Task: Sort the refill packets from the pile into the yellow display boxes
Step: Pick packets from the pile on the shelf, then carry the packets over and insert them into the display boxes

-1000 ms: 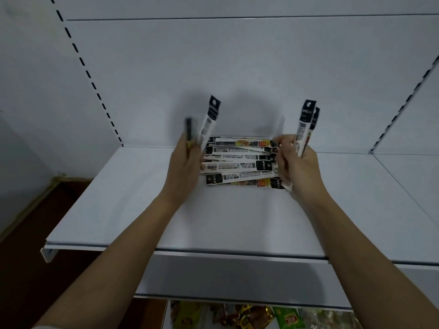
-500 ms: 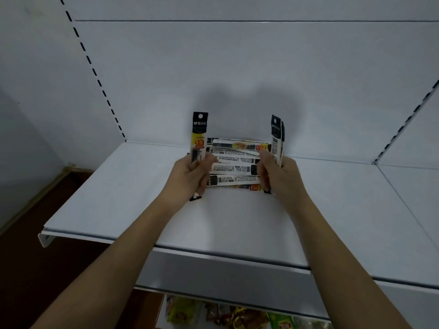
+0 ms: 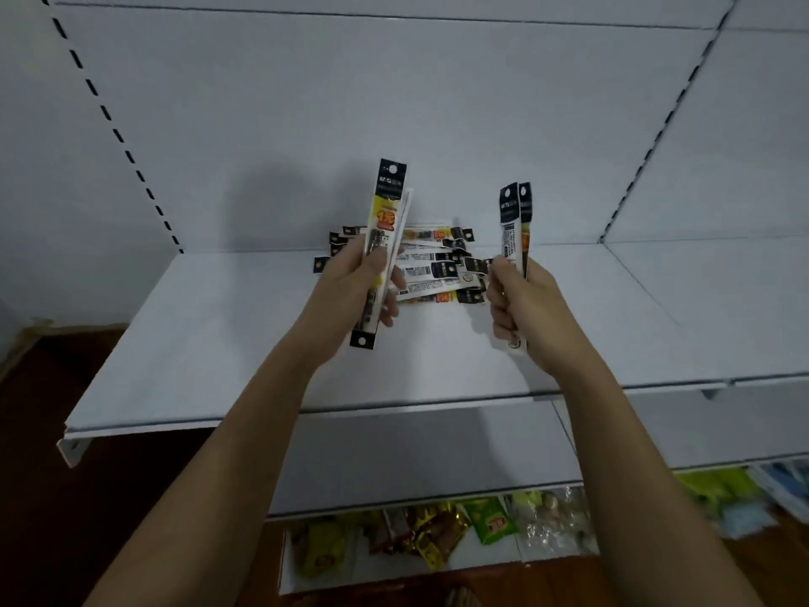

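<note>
Refill packets [image 3: 385,238] gripped upright by left hand [image 3: 350,291] and right hand [image 3: 521,308] have lifted clear of pile [image 3: 437,273]; apparently ready for boxing.

My left hand [image 3: 350,291] covers the middle of the packets [image 3: 385,238] it grips, and its fingers [image 3: 392,300] hide the left ends of several packets in the pile [image 3: 431,269] behind; I cannot count how many lie there. My right hand [image 3: 525,313] hides the lower half of its two packets [image 3: 515,225], whose small print is too blurred to read. The snack bags [image 3: 442,536] on the lower shelf [image 3: 394,567] are partly hidden by my forearms, their labels unreadable.
</note>
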{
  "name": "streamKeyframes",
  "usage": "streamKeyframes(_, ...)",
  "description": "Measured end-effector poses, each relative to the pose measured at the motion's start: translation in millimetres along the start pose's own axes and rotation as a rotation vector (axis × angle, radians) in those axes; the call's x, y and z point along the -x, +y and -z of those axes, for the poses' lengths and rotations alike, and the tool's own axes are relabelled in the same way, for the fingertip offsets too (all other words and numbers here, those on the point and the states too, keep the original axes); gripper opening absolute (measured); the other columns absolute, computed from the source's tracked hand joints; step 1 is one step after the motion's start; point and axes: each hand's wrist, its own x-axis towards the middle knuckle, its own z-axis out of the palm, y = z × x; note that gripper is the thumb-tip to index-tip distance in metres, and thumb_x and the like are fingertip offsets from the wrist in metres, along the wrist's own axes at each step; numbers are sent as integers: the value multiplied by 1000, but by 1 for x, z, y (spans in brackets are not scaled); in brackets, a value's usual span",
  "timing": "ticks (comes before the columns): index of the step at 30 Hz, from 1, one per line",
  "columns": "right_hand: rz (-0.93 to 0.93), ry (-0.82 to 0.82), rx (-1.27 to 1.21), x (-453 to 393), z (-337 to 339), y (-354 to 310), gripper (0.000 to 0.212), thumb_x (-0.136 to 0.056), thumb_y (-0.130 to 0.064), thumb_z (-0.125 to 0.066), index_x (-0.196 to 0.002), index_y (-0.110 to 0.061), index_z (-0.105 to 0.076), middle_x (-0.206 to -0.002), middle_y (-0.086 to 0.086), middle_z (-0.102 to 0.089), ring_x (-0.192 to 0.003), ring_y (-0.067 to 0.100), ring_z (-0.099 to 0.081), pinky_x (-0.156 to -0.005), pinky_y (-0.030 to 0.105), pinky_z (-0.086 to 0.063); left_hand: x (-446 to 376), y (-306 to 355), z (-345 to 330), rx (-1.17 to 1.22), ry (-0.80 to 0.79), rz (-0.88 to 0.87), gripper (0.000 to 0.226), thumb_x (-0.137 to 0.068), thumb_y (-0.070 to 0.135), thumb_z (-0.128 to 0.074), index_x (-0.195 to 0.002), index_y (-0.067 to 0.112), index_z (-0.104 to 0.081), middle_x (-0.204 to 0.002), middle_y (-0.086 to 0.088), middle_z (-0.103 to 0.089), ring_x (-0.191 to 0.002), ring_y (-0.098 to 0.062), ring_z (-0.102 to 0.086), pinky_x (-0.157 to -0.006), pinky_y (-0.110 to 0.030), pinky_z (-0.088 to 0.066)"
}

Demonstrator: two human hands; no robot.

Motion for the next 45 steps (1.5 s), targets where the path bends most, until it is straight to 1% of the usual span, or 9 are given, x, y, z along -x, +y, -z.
streamKeyframes(11,-184,554,-49,197,80,52,45,-104,-34,-48,-63,-19,-36,-52,-2,-28,-44,15,-21,-51,37,-12,58,-37,-150,64,-545,54,14,-105,17,-45,-110,19,-58,-79,3,-63,-54,-17,-50,-50,-29,-43)
streamKeyframes(15,-216,746,-140,270,119,77,35,-105,-34,-45,-76,-15,-49,-55,-5,-33,-47,14,-24,-49,34,-16,92,-58,-215,40,-712,102,17,-103,14,-50,-116,21,-60,-84,2,-68,-58,-19,-58,-56,-32,-50)
streamKeyframes(23,-358,1011,-119,393,224,122,20,-105,-28,-48,-93,-16,-59,-64,-5,-40,-47,6,-32,-47,26,-27,152,-88,-369,-70,-854,316,24,-107,26,-40,-113,8,-55,-71,1,-50,-48,-12,-35,-45,-26,-30)
streamKeyframes(25,-367,1074,-126,418,256,124,13,-104,-25,-50,-93,-18,-53,-66,-5,-42,-49,6,-34,-47,25,-29,162,-90,-409,-82,-869,353,21,-103,27,-43,-108,11,-55,-76,-10,-56,-51,-24,-48,-49,-33,-41)
streamKeyframes(26,-368,1099,-115,428,269,123,11,-103,-23,-51,-93,-19,-52,-66,-5,-42,-50,6,-35,-47,25,-29,165,-92,-426,-118,-875,361,26,-97,31,-47,-112,12,-56,-87,-20,-61,-64,-39,-57,-60,-47,-52)
streamKeyframes(28,-360,1139,-95,448,303,121,12,-103,-23,-51,-91,-19,-53,-65,-6,-43,-50,6,-36,-45,23,-31,169,-96,-467,-181,-905,399,42,-88,36,-51,-126,17,-55,-113,-31,-58,-99,-58,-55,-86,-73,-44)
streamKeyframes(32,-390,1197,-108,477,362,118,21,-103,-29,-51,-88,-16,-58,-57,-10,-43,-44,4,-37,-42,21,-31,175,-83,-529,-135,-920,354,24,-97,12,-43,-104,20,-64,-84,-4,-68,-67,-23,-61,-68,-44,-52)
streamKeyframes(40,-425,1239,-124,470,488,143,35,-102,-36,-52,-72,-17,-48,-59,-3,-40,-48,11,-35,-48,28,-31,135,-107,-646,-172,-928,336,22,-96,7,-40,-87,12,-59,-61,-5,-60,-53,-21,-55,-51,-32,-45)
streamKeyframes(45,-450,1243,-75,446,584,144,34,-103,-32,-51,-75,-14,-47,-59,-1,-41,-48,10,-35,-46,26,-30,102,-121,-758,-143,-978,360,21,-98,8,-40,-98,4,-61,-62,-3,-62,-56,-17,-57,-52,-29,-47)
